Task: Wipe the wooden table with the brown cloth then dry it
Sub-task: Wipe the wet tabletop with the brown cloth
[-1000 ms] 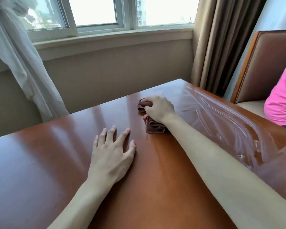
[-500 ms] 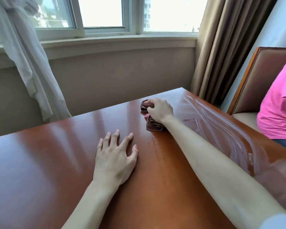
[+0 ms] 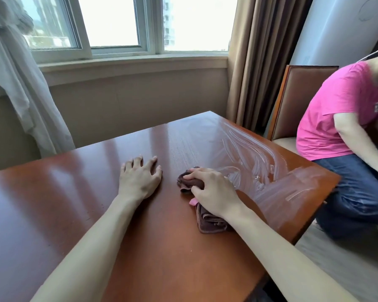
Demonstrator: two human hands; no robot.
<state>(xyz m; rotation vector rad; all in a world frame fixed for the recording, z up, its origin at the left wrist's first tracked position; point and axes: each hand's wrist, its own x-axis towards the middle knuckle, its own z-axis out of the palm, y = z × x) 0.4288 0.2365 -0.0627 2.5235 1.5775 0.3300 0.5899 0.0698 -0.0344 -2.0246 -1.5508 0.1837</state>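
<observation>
Brown cloth [image 3: 207, 219]: bunched and folded, lying on the wooden table toward its right side, mostly under the right hand; a crumpled end shows beyond the fingertips and a folded end shows below the wrist. A small pink tag sticks out at its left edge.
Right hand [image 3: 214, 192]: palm down on top of the cloth, fingers curled over the far bunch and thumb tucked against its left side, so it grips the cloth and presses it to the table top.
Left hand [image 3: 140, 179]: just left of the cloth, apart from it; fingers spread and slightly arched, tips and palm resting on the bare wood, holding nothing.
Wooden table [image 3: 74, 192]: glossy reddish-brown top reflecting the window light; both forearms reach across it from the near edge.
Wet streaks [image 3: 260, 162]: pale curved smears covering the right part of the table, from the far corner down to the right edge, starting just beside the right hand.
Second person [image 3: 336, 118]: at the table's right, in a pink shirt and blue jeans, bent forward.
Chair [image 3: 292, 101]: brown padded back with a wooden frame, behind that person.
Brown curtain [image 3: 260, 62]: hangs in the corner beyond the table.
White sheer curtain [image 3: 15, 83]: hangs at far left.
Window [image 3: 118, 25]: bright, above a sill along the far wall.
</observation>
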